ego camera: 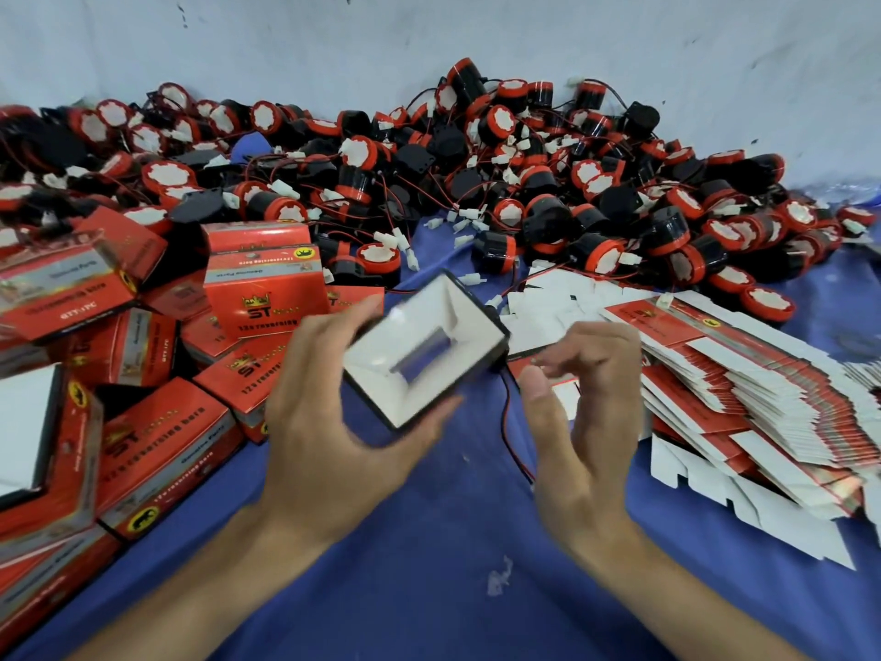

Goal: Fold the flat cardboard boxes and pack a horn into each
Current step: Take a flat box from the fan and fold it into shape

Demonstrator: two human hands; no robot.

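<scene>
We hold an opened cardboard box (424,350) in the left hand (329,422), fingers and thumb clamped on opposite sides. Its open white end is turned toward us above the blue cloth (429,541). The right hand (581,388) sits just beside the box, its fingers bent and blurred, so we cannot tell whether they pinch anything. A red-and-black wire (512,431) trails below. Folded red boxes (167,374) pile at left, flat boxes (739,374) fan out at right, and horns (524,183) heap against the wall (429,40).

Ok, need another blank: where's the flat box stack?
Head view, right side: the flat box stack lies on blue cloth beside the right hand, nearer than the horn pile.
</scene>
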